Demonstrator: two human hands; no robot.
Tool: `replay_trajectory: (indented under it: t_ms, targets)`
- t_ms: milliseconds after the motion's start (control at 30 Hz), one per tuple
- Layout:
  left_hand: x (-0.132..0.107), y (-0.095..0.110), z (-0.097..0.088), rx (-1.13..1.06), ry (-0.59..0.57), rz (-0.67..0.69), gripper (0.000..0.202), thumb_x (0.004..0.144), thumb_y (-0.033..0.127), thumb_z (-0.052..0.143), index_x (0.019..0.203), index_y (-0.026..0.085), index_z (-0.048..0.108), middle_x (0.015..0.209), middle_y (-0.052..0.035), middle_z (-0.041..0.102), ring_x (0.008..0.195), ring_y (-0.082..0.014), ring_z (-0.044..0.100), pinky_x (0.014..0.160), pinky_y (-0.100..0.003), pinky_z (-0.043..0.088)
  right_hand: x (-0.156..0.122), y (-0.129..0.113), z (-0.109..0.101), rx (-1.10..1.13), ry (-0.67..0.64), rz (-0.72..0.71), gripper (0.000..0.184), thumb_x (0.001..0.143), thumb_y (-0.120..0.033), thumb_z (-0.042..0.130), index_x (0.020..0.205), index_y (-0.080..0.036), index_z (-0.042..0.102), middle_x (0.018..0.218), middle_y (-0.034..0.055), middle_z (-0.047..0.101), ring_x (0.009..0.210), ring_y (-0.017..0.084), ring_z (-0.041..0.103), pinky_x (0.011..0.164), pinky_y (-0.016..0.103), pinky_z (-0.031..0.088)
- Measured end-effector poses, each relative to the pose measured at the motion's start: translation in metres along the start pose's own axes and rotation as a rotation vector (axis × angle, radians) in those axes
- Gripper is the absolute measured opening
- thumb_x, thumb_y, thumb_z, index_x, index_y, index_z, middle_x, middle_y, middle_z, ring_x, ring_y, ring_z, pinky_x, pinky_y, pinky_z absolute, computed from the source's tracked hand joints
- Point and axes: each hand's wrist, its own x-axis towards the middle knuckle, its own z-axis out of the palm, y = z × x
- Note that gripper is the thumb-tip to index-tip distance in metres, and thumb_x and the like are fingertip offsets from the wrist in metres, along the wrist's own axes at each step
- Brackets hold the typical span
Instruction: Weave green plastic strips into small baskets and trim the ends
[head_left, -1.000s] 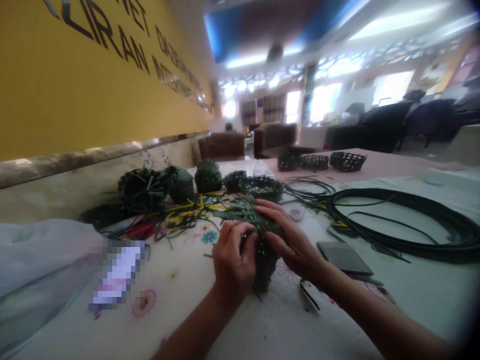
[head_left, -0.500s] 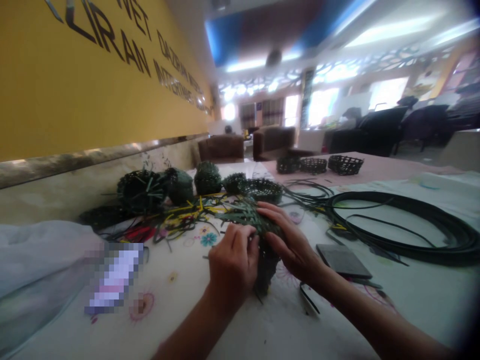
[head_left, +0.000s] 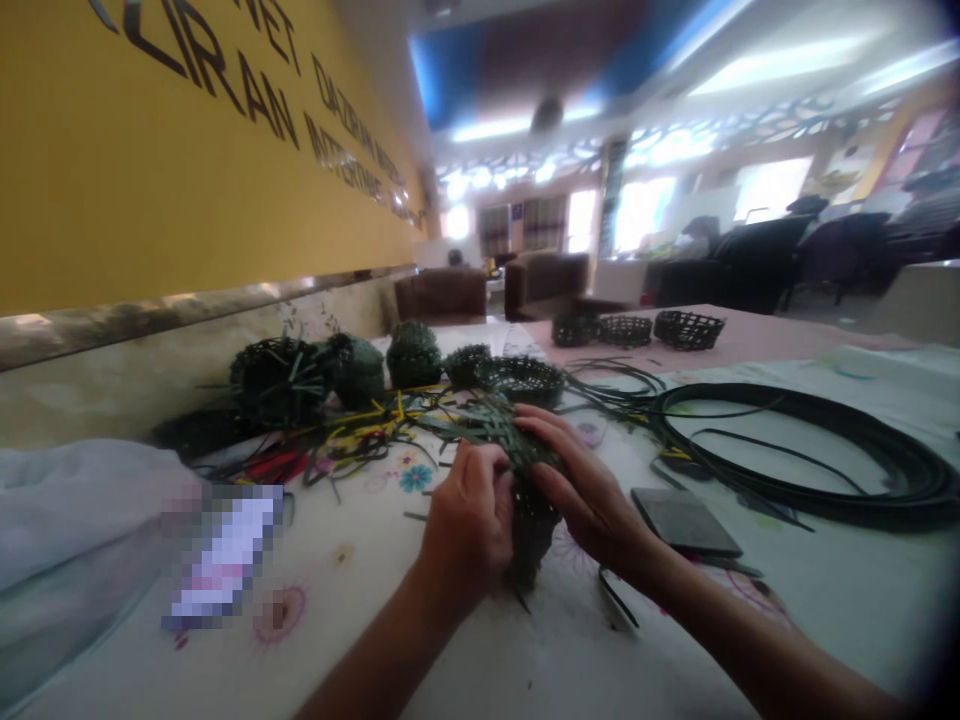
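Observation:
A small dark green woven basket (head_left: 531,528) with loose strips sticking out of its top stands on the white flowered tablecloth (head_left: 352,560) in front of me. My left hand (head_left: 465,520) is curled against its left side, fingers closed on the weave. My right hand (head_left: 581,485) lies over its top and right side, fingers pressed onto the strips.
Several finished dark woven baskets (head_left: 352,370) and loose green, yellow and red strips (head_left: 360,435) lie behind. A big coil of dark strip (head_left: 825,445) and a flat dark phone-like slab (head_left: 684,522) lie to the right. More baskets (head_left: 637,328) sit farther back. A yellow wall runs along the left.
My left hand has shifted slightly up and closer onto the basket's side. The right hand and the basket have hardly moved.

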Motion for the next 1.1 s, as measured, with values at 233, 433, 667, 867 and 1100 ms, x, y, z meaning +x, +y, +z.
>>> replay_trajectory:
  t_ms: [233, 433, 667, 867, 1100]
  targets:
    - [-0.004, -0.011, -0.001, -0.054, -0.010, 0.075, 0.015, 0.092, 0.008, 0.044, 0.088, 0.020, 0.053, 0.082, -0.0029, 0.054, 0.072, -0.0145, 0.055, 0.063, -0.025, 0.046, 0.001, 0.007, 0.000, 0.021, 0.045, 0.039, 0.031, 0.100, -0.029, 0.042, 0.131, -0.024, 0.050, 0.143, 0.0113, 0.049, 0.136, 0.024, 0.045, 0.112, 0.047, 0.040]
    - [-0.004, -0.014, -0.005, -0.240, 0.051, 0.026, 0.021, 0.089, 0.004, 0.046, 0.079, 0.018, 0.059, 0.078, -0.0021, 0.052, 0.074, -0.0129, 0.054, 0.066, -0.025, 0.046, 0.002, 0.016, -0.001, 0.042, 0.081, 0.091, 0.030, 0.101, -0.032, 0.041, 0.128, -0.024, 0.052, 0.143, 0.0111, 0.050, 0.136, 0.023, 0.043, 0.113, 0.049, 0.037]
    - [-0.006, -0.009, -0.006, -0.443, 0.187, -0.206, 0.005, 0.089, 0.018, 0.058, 0.092, 0.019, 0.062, 0.093, -0.0052, 0.059, 0.088, -0.0166, 0.060, 0.076, -0.029, 0.056, 0.002, 0.011, -0.001, 0.058, 0.094, 0.090, 0.030, 0.101, -0.033, 0.042, 0.127, -0.024, 0.053, 0.142, 0.0110, 0.051, 0.136, 0.024, 0.045, 0.112, 0.048, 0.040]
    - [-0.001, -0.027, -0.002, -0.704, 0.035, -0.456, 0.015, 0.093, 0.026, 0.056, 0.097, 0.019, 0.069, 0.090, -0.0053, 0.066, 0.080, -0.0156, 0.065, 0.062, -0.025, 0.060, 0.001, 0.014, -0.002, 0.081, 0.108, 0.098, 0.030, 0.100, -0.032, 0.042, 0.126, -0.024, 0.054, 0.141, 0.0105, 0.052, 0.135, 0.024, 0.045, 0.112, 0.049, 0.040]
    - [0.010, -0.033, -0.002, -0.629, -0.075, -0.216, 0.011, 0.087, 0.023, 0.066, 0.092, 0.023, 0.076, 0.091, -0.0050, 0.067, 0.077, -0.0143, 0.064, 0.060, -0.023, 0.056, 0.002, 0.018, -0.003, 0.070, 0.106, 0.075, 0.029, 0.101, -0.031, 0.041, 0.127, -0.024, 0.052, 0.140, 0.0108, 0.051, 0.134, 0.023, 0.045, 0.113, 0.048, 0.038]
